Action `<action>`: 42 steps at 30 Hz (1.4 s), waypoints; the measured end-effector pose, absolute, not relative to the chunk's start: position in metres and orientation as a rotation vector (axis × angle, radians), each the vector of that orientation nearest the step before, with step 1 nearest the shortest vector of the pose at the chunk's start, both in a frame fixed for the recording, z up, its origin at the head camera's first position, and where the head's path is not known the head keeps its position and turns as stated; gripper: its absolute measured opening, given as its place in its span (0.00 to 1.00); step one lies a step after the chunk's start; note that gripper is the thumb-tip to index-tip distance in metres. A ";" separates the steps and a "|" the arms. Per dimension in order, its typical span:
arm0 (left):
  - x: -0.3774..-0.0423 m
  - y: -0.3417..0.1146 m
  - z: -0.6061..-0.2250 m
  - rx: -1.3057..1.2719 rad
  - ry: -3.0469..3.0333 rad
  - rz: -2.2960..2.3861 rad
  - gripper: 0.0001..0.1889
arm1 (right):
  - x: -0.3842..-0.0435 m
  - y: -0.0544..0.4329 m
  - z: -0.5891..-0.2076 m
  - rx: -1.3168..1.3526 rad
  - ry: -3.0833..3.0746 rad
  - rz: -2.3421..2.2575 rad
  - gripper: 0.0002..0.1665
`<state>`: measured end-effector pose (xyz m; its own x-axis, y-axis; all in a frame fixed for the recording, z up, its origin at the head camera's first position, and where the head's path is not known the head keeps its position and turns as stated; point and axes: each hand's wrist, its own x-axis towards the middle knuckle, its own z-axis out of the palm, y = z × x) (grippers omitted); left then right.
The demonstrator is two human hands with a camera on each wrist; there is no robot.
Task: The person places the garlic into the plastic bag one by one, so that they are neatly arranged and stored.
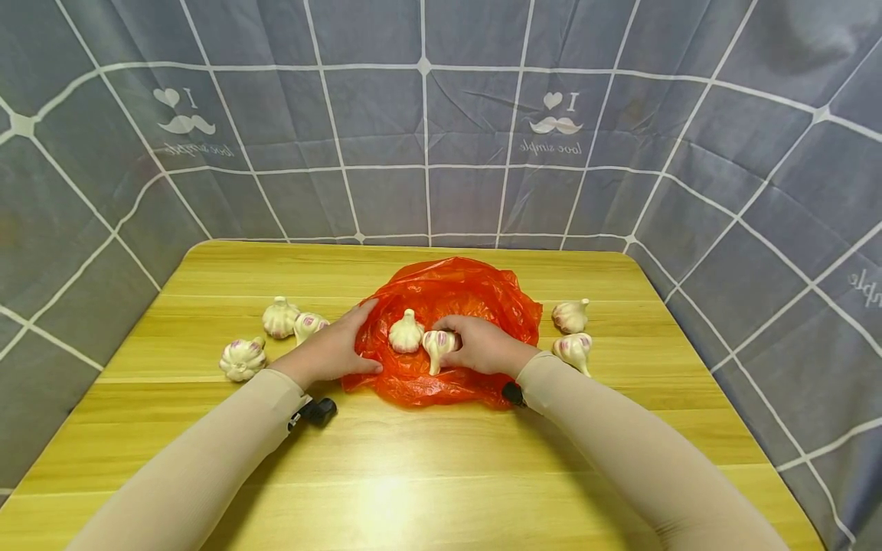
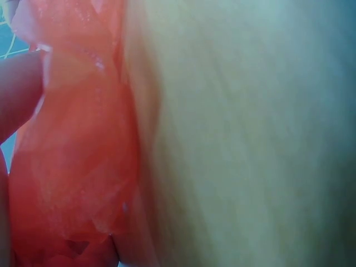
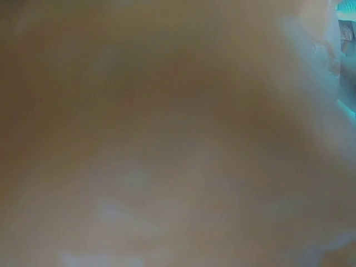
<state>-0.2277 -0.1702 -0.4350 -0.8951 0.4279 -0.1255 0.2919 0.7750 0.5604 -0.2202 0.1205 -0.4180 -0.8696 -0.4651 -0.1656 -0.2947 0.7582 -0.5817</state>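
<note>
A crumpled red plastic bag (image 1: 475, 295) lies spread on the table, its mouth turned toward me. My right hand (image 1: 485, 344) reaches into it and grips a garlic bulb (image 1: 436, 344) between thumb and fingers, stem pointing down. Just left of that bulb, another garlic bulb (image 1: 406, 334) sits on the red plastic with its stem up. At the bag's left edge is my left hand (image 1: 334, 346), thumb and fingers spread apart against the plastic. The left wrist view has the red bag (image 2: 78, 156) close up beside a finger (image 2: 19, 92). Blur fills most of the right wrist view.
Left of the bag lie three garlic bulbs: one at the back (image 1: 279, 317), one partly behind the left hand (image 1: 309, 325), one nearer me (image 1: 243, 359). Right of it are two more bulbs (image 1: 570, 315). A grey checked curtain (image 1: 468, 130) surrounds the wooden table (image 1: 427, 474).
</note>
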 end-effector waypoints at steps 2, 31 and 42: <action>-0.228 -0.170 -0.435 0.559 2.718 0.806 0.62 | -0.220 0.121 -0.417 -0.589 2.653 -0.801 0.28; -0.227 -0.168 -0.429 0.544 2.699 0.827 0.63 | -0.225 0.170 -0.338 -0.512 2.722 -0.902 0.42; -0.227 -0.166 -0.425 0.532 2.684 0.833 0.63 | -0.235 0.224 -0.312 -0.314 2.789 -1.001 0.41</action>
